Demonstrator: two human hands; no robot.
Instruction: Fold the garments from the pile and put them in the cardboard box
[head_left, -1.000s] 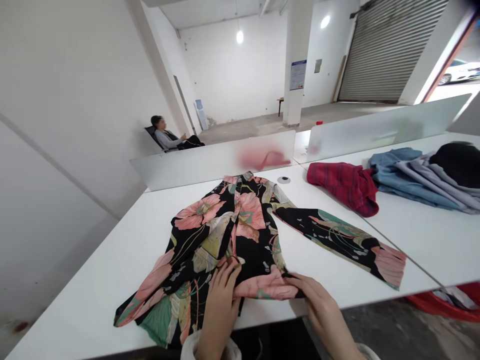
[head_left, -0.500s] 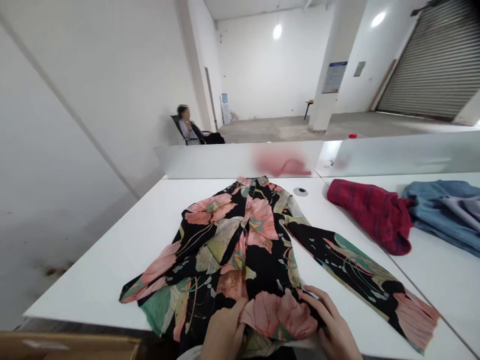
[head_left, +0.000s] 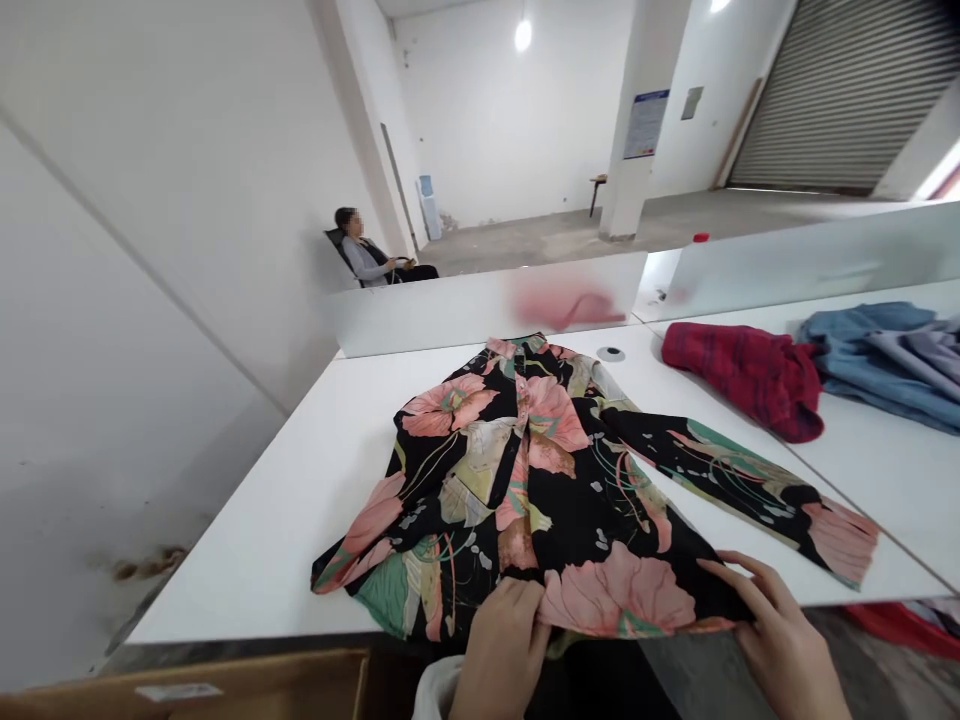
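A black shirt with large pink flowers (head_left: 555, 450) lies front side up on the white table (head_left: 300, 480), collar toward the partition. One sleeve stretches out to the right; the other lies bent down along the left side. My left hand (head_left: 506, 635) pinches the hem near the button placket. At the right corner of the hem, my right hand (head_left: 780, 630) grips the cloth with thumb below and fingers on top. Between both hands the hem is drawn out at the table's front edge.
A crumpled red plaid garment (head_left: 742, 375) and blue denim clothing (head_left: 885, 360) lie on the right. A frosted partition (head_left: 480, 305) borders the far edge. An open cardboard box (head_left: 285, 685) stands below at front left. Beyond the partition a person (head_left: 367, 255) sits in a chair.
My right hand has moved right with the hem corner, so the shirt's lower right side is spread wider. My left hand still holds the hem. The view has shifted.
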